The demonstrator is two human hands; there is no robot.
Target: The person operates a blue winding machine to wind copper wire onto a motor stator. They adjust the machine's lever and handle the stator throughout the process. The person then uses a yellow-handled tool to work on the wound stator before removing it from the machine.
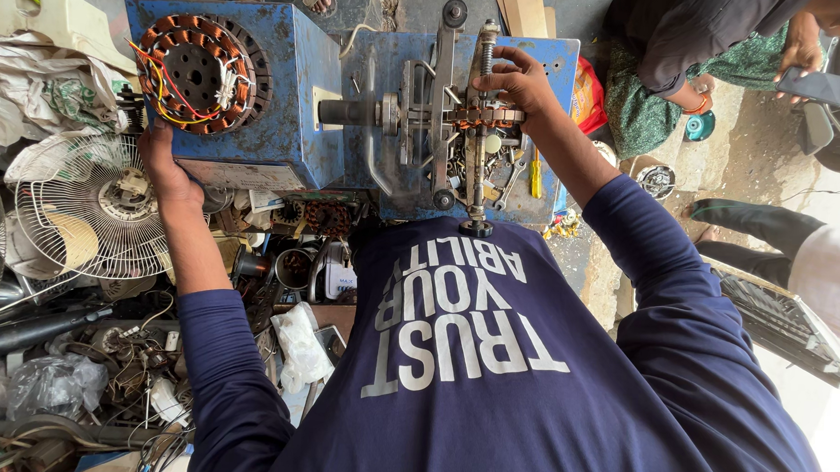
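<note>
A blue metal winding machine (295,92) stands in front of me. On its left top lies a round motor stator (195,73) with copper coils and red and yellow wires. My left hand (165,162) rests against the machine's lower left corner, just below the stator. My right hand (518,84) grips the copper-wound former (485,115) on the machine's steel spindle frame (440,106), fingers curled over its top. A grey shaft (350,113) runs from the blue box to that frame.
A white fan guard (91,206) and a heap of wires and motor parts lie at left. A yellow-handled screwdriver (536,175) and spanners sit on the machine bed. Another person (687,50) sits beyond at upper right, holding a phone (819,87).
</note>
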